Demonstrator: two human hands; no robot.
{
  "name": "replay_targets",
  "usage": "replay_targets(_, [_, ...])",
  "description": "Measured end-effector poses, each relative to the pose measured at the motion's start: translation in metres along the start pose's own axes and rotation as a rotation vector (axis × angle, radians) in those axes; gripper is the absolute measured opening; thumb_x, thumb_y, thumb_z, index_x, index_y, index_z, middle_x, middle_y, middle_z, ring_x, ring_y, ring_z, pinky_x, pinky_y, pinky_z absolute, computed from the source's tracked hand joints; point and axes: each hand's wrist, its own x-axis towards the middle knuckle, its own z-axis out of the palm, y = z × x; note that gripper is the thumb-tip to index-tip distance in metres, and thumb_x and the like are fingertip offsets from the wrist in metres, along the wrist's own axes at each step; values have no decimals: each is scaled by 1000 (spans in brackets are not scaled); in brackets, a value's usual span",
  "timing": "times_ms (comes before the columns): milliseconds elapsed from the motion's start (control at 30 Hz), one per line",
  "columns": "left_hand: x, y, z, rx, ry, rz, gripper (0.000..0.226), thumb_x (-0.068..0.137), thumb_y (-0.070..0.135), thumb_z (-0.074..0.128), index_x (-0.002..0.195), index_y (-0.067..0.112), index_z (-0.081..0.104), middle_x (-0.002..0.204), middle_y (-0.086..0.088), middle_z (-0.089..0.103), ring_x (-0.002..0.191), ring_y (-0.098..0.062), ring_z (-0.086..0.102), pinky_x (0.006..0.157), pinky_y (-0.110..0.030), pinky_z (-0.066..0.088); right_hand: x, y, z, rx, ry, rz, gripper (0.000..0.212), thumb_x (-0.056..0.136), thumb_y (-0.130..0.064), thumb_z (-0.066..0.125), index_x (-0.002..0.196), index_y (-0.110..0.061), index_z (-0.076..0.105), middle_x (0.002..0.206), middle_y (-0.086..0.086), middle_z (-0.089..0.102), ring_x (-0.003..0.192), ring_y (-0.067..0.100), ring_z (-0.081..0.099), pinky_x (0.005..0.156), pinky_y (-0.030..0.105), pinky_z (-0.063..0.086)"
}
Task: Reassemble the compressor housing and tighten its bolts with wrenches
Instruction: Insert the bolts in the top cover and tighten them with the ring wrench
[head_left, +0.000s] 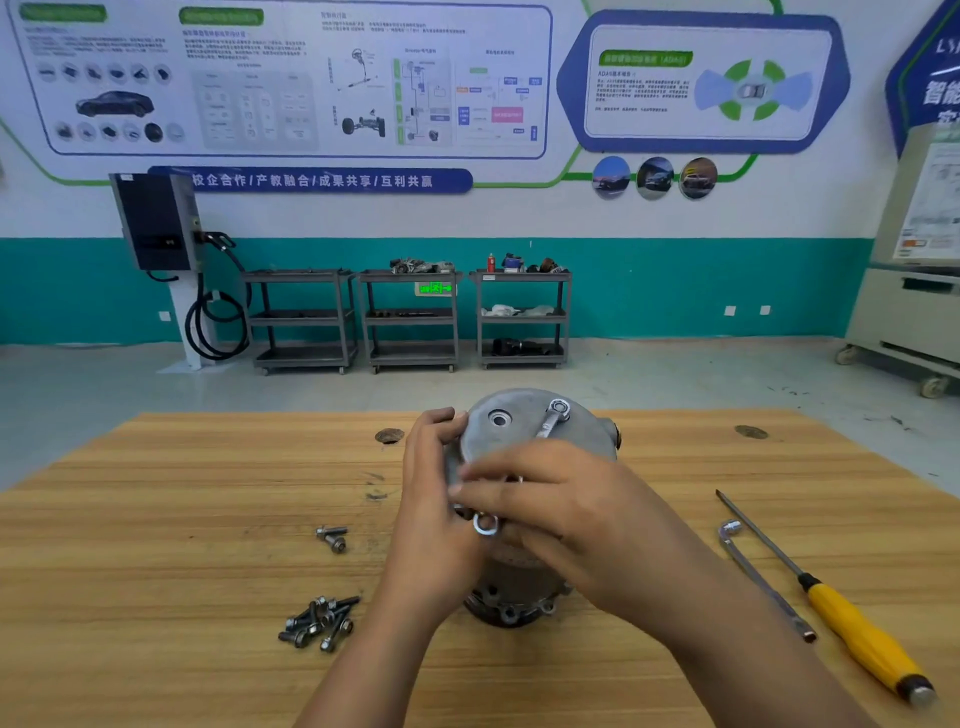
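Observation:
The grey metal compressor housing (524, 431) stands upright in the middle of the wooden table (156, 519), its round end cover facing me. A silver ring wrench (553, 418) lies across the cover, its far ring on a bolt at the upper right and its near ring showing below my fingers. My right hand (550, 499) grips the wrench's shaft over the cover. My left hand (434, 467) curls around the housing's left edge. The lower flange (511, 608) with bolt holes shows under my wrists.
Two loose bolts (332, 538) lie left of the housing, and a pile of several bolts (319, 623) sits nearer me. An L-shaped socket wrench (753, 571) and a yellow-handled screwdriver (852, 629) lie at the right. Grey shelf carts (410, 317) stand by the far wall.

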Motion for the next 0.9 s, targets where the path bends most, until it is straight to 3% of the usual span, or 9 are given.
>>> replay_targets(100, [1, 3, 2, 10, -5, 15, 46, 74, 17, 63, 112, 34, 43, 116, 15, 44, 94, 13, 52, 70, -5, 43, 28, 2, 4, -98, -31, 29, 16, 73, -19, 75, 89, -14, 76, 102, 9, 61, 94, 26, 54, 71, 34, 47])
replay_targets(167, [3, 3, 4, 12, -7, -3, 49, 64, 22, 64, 111, 16, 51, 106, 3, 53, 85, 12, 55, 61, -3, 41, 51, 6, 7, -59, -123, 111, 19, 80, -26, 70, 95, -14, 73, 98, 2, 50, 95, 19, 45, 73, 36, 43])
replay_targets(200, [4, 4, 4, 0, -8, -13, 54, 60, 30, 64, 111, 16, 51, 104, 0, 56, 86, 11, 56, 61, -4, 41, 61, 9, 10, -26, -162, 138, 23, 83, -29, 66, 101, -14, 71, 95, -2, 45, 96, 17, 45, 77, 36, 41])
replay_targets(300, [3, 4, 2, -34, -19, -47, 56, 64, 42, 67, 112, 43, 38, 116, 9, 52, 101, 6, 53, 75, -8, 45, 86, 24, 14, -31, -177, 162, 37, 86, -29, 63, 122, -19, 61, 89, -9, 41, 95, 13, 47, 79, 28, 36])
replay_targets(400, [2, 6, 1, -7, -27, -27, 49, 70, 42, 66, 107, 53, 36, 122, 13, 47, 108, 1, 51, 84, -17, 46, 101, 38, 16, -57, -206, 160, 57, 91, -17, 59, 141, -34, 38, 89, -8, 41, 87, 11, 42, 74, 27, 35])
replay_targets(600, [2, 7, 1, 42, -39, -46, 52, 63, 58, 62, 108, 52, 36, 131, 27, 31, 119, 2, 43, 97, -34, 46, 121, 71, 16, -163, -253, 218, 42, 95, -7, 50, 133, -25, 50, 96, 3, 47, 91, 22, 50, 76, 30, 38])
replay_targets(700, [3, 6, -1, 51, -50, -52, 52, 61, 61, 62, 106, 57, 36, 130, 32, 29, 117, 8, 43, 97, -32, 46, 125, 86, 12, -86, -251, 315, 40, 93, -7, 54, 131, -21, 52, 112, 6, 61, 85, 14, 54, 75, 26, 36])
replay_targets(800, [4, 6, -2, 43, -60, -65, 50, 59, 64, 61, 99, 70, 32, 131, 34, 29, 116, 11, 43, 98, -29, 46, 122, 99, 9, -14, -235, 417, 39, 94, -12, 54, 132, -20, 51, 121, 6, 60, 80, 12, 52, 76, 25, 38])
replay_targets(900, [4, 3, -3, 36, -51, -50, 49, 58, 65, 59, 99, 70, 33, 127, 40, 28, 115, 16, 40, 95, -21, 44, 115, 115, 7, 7, -196, 519, 36, 96, -18, 50, 132, -18, 49, 120, 7, 58, 82, 15, 53, 75, 25, 40])
